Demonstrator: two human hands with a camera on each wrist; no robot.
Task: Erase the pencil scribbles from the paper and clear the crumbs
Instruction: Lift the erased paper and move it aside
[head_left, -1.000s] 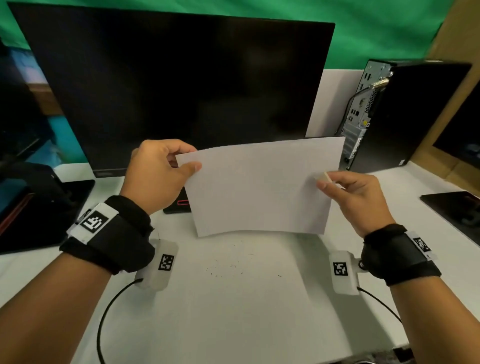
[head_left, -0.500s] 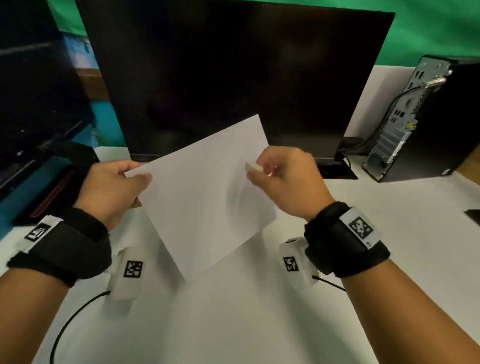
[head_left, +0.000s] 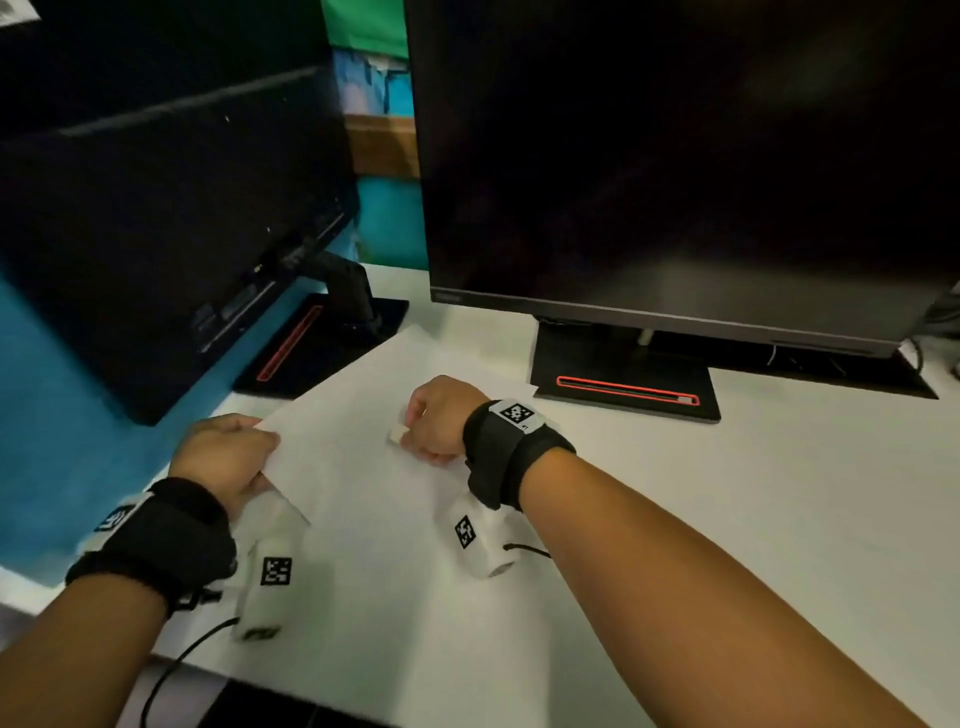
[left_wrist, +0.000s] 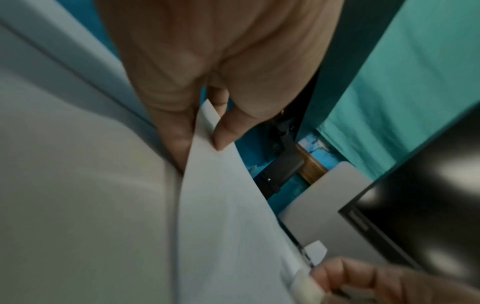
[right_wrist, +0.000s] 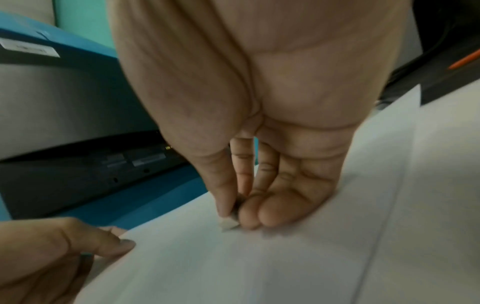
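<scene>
A white sheet of paper lies almost flat over the white desk, turned at an angle near the desk's left edge. No scribbles show on its visible face. My left hand pinches the paper's left corner between thumb and fingers. My right hand rests on the middle of the sheet and pinches a small white eraser, also seen in the right wrist view as the eraser, with its tip at the paper.
A black monitor on a stand with a red stripe stands just behind the paper. A second dark monitor and its base stand at the left. The desk edge drops off at the left to blue floor.
The paper, held up and tilted in the air before, has come down onto the desk at the left. Both hands moved down and left with it; my view swung left.
</scene>
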